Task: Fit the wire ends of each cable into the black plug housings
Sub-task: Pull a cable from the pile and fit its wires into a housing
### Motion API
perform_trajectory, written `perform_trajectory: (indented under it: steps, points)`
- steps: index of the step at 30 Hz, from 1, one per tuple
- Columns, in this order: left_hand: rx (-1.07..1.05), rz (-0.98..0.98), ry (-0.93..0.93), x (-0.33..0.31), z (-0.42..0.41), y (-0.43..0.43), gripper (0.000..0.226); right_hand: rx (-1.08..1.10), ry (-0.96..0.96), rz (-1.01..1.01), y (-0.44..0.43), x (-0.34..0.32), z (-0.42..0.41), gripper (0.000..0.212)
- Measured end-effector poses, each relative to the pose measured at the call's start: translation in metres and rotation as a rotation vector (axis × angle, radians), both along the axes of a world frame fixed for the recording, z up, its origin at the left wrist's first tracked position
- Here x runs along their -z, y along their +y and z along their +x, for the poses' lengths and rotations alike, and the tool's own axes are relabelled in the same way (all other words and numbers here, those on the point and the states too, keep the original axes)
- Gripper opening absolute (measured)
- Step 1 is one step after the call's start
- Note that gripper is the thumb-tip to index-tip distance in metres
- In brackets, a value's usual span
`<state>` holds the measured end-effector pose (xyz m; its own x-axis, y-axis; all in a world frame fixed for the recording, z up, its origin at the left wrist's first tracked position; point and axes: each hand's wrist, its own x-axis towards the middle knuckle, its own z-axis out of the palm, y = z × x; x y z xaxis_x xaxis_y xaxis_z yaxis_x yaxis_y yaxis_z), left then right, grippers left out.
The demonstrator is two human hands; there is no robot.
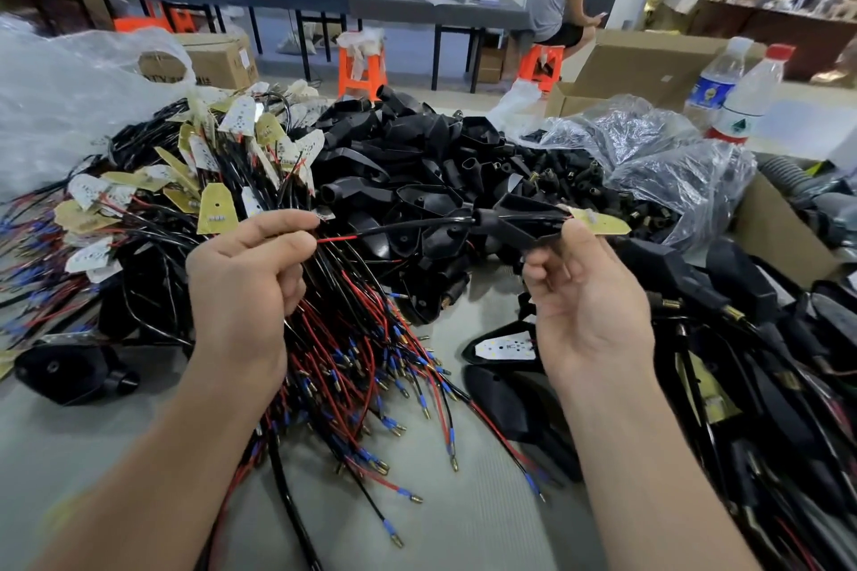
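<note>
A bundle of cables (352, 352) is spread on the table (463, 524) at six o'clock. Above it, one cable (408, 225) is pinched at its red end by the left hand (241, 274), at nine o'clock. The cable is led into a plug housing (514, 223), gripped by the curled fingers of the right hand (579, 292) at three. A heap of housings (417, 153) is piled at twelve.

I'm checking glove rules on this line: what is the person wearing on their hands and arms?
Nothing that shows. The left hand and right hand are bare, with no gloves, rings or watch in view. The left forearm and right forearm are bare too, and no sleeve reaches into the picture.
</note>
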<state>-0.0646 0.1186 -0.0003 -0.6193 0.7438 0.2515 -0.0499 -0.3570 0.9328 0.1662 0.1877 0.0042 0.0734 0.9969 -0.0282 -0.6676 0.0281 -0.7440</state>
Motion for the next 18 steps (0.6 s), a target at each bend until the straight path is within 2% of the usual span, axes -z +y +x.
perform_trajectory:
  steps: [1,3,5,8,10,11,12,14,16,18]
  points:
    - [0.013,0.013,0.039,0.000,0.000,-0.001,0.021,-0.010,0.004,-0.016,-0.002,0.001,-0.002,0.010]
    - [0.138,-0.047,0.237,0.000,-0.002,-0.004,0.019,-0.008,0.002,-0.053,-0.002,0.003,-0.002,0.018]
    - [0.418,-0.166,0.421,-0.001,-0.002,-0.006,0.016,0.001,-0.051,-0.080,-0.001,0.004,-0.001,0.022]
    - [0.879,-0.300,0.451,0.001,0.000,-0.005,0.014,-0.029,-0.153,-0.087,0.000,0.005,-0.002,0.024]
    - [1.198,-0.361,0.439,0.003,0.002,-0.005,0.023,-0.073,-0.183,-0.088,0.000,0.005,-0.004,0.025]
    - [1.260,-0.376,0.423,0.004,0.004,-0.005,0.029,-0.098,-0.191,-0.085,0.000,0.005,-0.005,0.025]
    - [1.221,-0.381,0.397,0.004,0.006,-0.005,0.034,-0.118,-0.205,-0.083,0.000,0.005,-0.007,0.025]
    - [0.986,-0.350,0.403,0.006,0.016,-0.004,0.037,-0.134,-0.255,-0.071,-0.002,0.004,-0.011,0.025]
    - [0.852,-0.326,0.512,0.009,0.029,-0.004,0.053,-0.139,-0.294,-0.035,-0.005,0.004,-0.015,0.024]
    - [0.831,-0.387,0.636,0.011,0.044,-0.007,0.073,-0.145,-0.295,-0.006,-0.007,0.003,-0.018,0.024]
